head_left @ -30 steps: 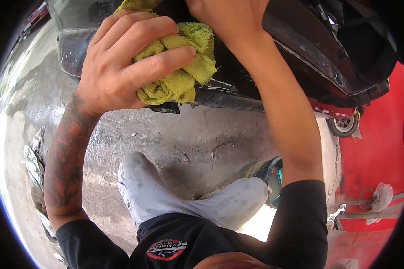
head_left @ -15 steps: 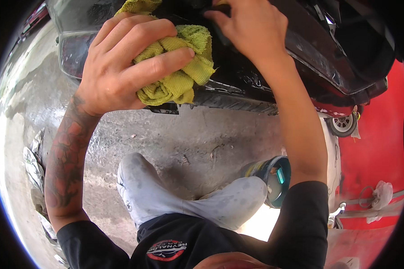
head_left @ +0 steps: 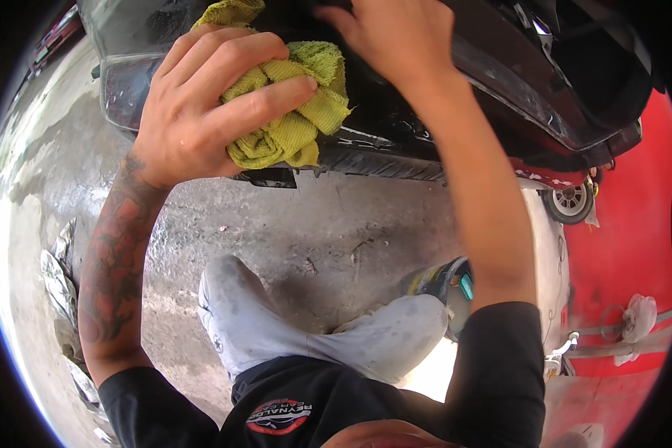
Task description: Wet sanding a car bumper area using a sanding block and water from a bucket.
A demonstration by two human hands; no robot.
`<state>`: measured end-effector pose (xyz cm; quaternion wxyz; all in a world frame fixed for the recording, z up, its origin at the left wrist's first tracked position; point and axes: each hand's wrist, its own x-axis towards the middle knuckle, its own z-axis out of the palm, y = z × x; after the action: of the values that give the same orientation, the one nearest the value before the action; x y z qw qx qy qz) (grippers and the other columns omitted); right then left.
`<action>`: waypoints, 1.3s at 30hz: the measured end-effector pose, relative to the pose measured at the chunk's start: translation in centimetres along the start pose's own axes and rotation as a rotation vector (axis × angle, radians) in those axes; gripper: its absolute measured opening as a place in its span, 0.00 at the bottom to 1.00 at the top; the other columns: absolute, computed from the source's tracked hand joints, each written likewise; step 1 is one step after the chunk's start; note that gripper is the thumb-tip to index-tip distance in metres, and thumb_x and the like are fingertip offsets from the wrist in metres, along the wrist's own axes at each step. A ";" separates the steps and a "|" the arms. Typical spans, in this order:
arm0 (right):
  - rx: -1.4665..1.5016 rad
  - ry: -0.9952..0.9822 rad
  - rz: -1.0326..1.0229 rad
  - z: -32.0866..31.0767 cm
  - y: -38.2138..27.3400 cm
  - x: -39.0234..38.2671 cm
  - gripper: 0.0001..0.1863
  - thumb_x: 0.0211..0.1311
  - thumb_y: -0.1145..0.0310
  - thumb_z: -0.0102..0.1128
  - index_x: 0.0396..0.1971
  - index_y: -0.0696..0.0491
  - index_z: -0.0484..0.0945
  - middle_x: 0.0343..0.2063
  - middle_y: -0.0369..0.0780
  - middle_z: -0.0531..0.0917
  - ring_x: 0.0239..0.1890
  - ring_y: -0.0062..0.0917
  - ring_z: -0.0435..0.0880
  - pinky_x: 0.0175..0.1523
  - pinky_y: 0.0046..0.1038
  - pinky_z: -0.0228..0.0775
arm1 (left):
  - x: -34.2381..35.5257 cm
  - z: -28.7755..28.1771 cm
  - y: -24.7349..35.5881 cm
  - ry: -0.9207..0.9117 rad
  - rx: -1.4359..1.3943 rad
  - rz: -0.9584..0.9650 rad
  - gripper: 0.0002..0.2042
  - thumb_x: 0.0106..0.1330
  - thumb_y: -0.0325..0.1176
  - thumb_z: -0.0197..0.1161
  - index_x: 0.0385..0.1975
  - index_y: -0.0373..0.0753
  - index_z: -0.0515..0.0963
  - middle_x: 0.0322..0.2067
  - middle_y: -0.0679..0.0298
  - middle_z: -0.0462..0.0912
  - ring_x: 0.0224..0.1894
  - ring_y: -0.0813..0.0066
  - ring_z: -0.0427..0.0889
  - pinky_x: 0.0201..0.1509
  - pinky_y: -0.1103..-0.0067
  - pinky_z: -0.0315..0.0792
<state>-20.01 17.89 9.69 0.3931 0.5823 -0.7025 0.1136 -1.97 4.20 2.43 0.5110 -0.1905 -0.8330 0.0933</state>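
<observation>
The cloth [head_left: 295,128] at eleven o'clock, gripped bunched by the left hand [head_left: 203,103], is best held steady while the right hand [head_left: 409,37] near one, whose grip cannot be told, is guided evenly over the panel [head_left: 384,112].

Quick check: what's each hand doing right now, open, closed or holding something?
Left hand: holding a bunched yellow-green cloth.
Right hand: cannot be told; its fingertips are out of sight.

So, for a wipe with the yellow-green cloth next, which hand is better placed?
Probably the left hand: it grips the bunched yellow-green cloth at the dark car body. The right hand is apart from the cloth, fingertips mostly hidden.
</observation>
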 end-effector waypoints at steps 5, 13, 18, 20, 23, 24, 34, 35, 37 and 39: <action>-0.186 0.030 -0.257 -0.7 3.8 -3.0 0.11 0.51 0.61 0.72 0.26 0.49 0.79 0.28 0.37 0.78 0.33 0.33 0.80 0.37 0.35 0.69 | 0.0 0.0 0.2 0.000 0.009 -0.017 0.29 0.40 0.44 0.80 0.47 0.47 0.82 0.46 0.58 0.80 0.47 0.54 0.81 0.53 0.62 0.75; 0.024 0.188 -0.207 0.1 3.3 -2.0 0.11 0.46 0.66 0.75 0.24 0.50 0.80 0.30 0.38 0.73 0.37 0.33 0.75 0.38 0.35 0.64 | 0.1 0.1 0.1 -0.005 0.000 -0.012 0.29 0.39 0.44 0.80 0.47 0.47 0.82 0.46 0.58 0.80 0.46 0.54 0.81 0.52 0.62 0.75; 0.121 0.413 -0.135 1.7 2.3 0.5 0.11 0.44 0.66 0.76 0.25 0.51 0.81 0.31 0.38 0.75 0.37 0.35 0.76 0.40 0.35 0.68 | 0.2 0.0 0.2 -0.001 0.027 -0.006 0.30 0.38 0.43 0.80 0.47 0.48 0.82 0.46 0.58 0.80 0.47 0.55 0.82 0.51 0.64 0.75; 0.094 0.383 -0.119 1.3 2.2 -0.4 0.11 0.45 0.67 0.76 0.26 0.52 0.81 0.31 0.38 0.76 0.38 0.35 0.76 0.41 0.35 0.69 | 0.1 0.1 0.0 0.003 0.010 -0.004 0.30 0.38 0.43 0.80 0.47 0.48 0.82 0.46 0.58 0.80 0.47 0.55 0.82 0.51 0.64 0.75; 0.035 0.178 -0.189 0.8 2.4 -1.5 0.10 0.46 0.67 0.75 0.25 0.52 0.81 0.30 0.39 0.75 0.38 0.36 0.76 0.41 0.36 0.68 | 0.0 -0.2 0.0 -0.008 0.015 -0.008 0.30 0.39 0.43 0.80 0.48 0.48 0.82 0.46 0.58 0.80 0.46 0.55 0.82 0.51 0.64 0.75; 0.023 0.237 -0.185 0.5 2.7 -1.2 0.10 0.46 0.67 0.75 0.24 0.52 0.81 0.30 0.38 0.75 0.38 0.35 0.76 0.41 0.36 0.67 | 0.0 -0.3 0.0 -0.009 0.017 0.004 0.30 0.39 0.43 0.80 0.48 0.48 0.82 0.46 0.58 0.80 0.46 0.55 0.82 0.51 0.64 0.75; -0.045 0.191 -0.352 0.8 2.5 -1.5 0.10 0.46 0.63 0.73 0.23 0.49 0.79 0.32 0.37 0.72 0.39 0.32 0.72 0.41 0.35 0.62 | 0.0 -0.4 0.0 -0.022 0.038 -0.006 0.29 0.40 0.42 0.80 0.48 0.48 0.83 0.47 0.57 0.80 0.47 0.55 0.82 0.52 0.64 0.75; -0.034 0.138 -0.369 0.3 3.5 -2.1 0.11 0.46 0.63 0.73 0.25 0.49 0.79 0.33 0.37 0.71 0.39 0.33 0.72 0.41 0.35 0.62 | -0.3 -0.7 -0.1 -0.028 0.040 0.003 0.29 0.40 0.42 0.80 0.48 0.48 0.82 0.47 0.57 0.80 0.48 0.55 0.82 0.52 0.64 0.75; -0.182 0.007 -0.370 -0.4 8.3 -5.0 0.14 0.56 0.55 0.70 0.35 0.48 0.81 0.37 0.38 0.79 0.43 0.37 0.78 0.47 0.38 0.68 | -0.4 -0.4 -0.3 -0.014 0.048 0.019 0.30 0.40 0.42 0.80 0.48 0.48 0.82 0.47 0.57 0.80 0.48 0.55 0.82 0.53 0.64 0.74; -0.183 -0.021 -0.373 -1.7 12.6 -8.1 0.16 0.48 0.54 0.75 0.29 0.47 0.80 0.37 0.37 0.74 0.41 0.34 0.75 0.44 0.36 0.65 | -0.2 -0.2 -0.1 -0.028 0.051 0.010 0.30 0.40 0.42 0.80 0.49 0.48 0.82 0.47 0.57 0.81 0.49 0.55 0.82 0.53 0.64 0.74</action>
<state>-30.56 28.62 9.03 0.4511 0.6654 -0.5939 -0.0318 -1.79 4.02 2.40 0.5034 -0.1804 -0.8365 0.1197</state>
